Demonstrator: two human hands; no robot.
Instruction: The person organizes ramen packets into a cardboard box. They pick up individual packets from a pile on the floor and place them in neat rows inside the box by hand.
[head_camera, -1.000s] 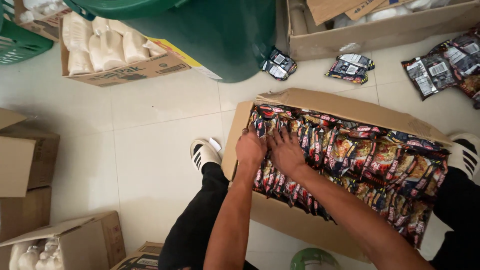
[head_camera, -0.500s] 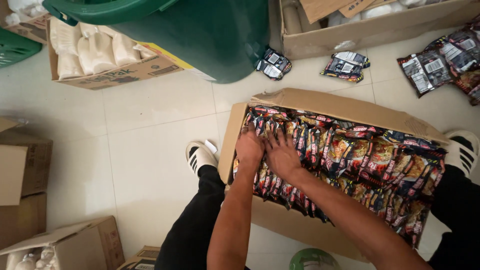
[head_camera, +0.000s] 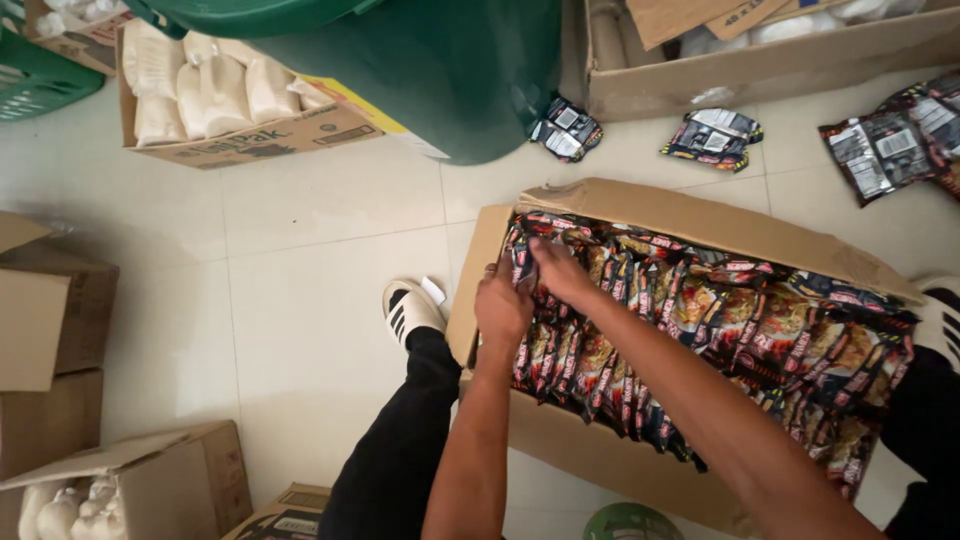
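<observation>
**Both hands working at the far-left corner of a box packed with snack packets**

The dark red-and-black packets are standing on edge in tight rows, filling an open cardboard box that is sitting on the tiled floor between the person's legs. At the box's upper-left corner, the left hand is curling its fingers down onto the end packets of a row, pressing against them beside the box's left wall; whether it is pinching one packet or only pushing on the row cannot be told. The right hand is lying just beside it, touching it, with its fingers closing over the tops of the packets at the same corner; its grip is likewise hidden by its own back. Both forearms are reaching in from the lower edge of the view across the packed rows.

A black trouser leg is running along the box's left side, ending in a white slide sandal with dark stripes, planted on the tiles just beside the box.

Beyond the box, loose packets of the same kind are lying flat on the floor, one pair near a large green bin, more at the right edge. A second open carton is standing behind them. To the left of the bin, a carton of white pouches is resting on the floor. Plain brown cartons are stacking up along the left edge, one at the lower left showing white bags inside.
</observation>
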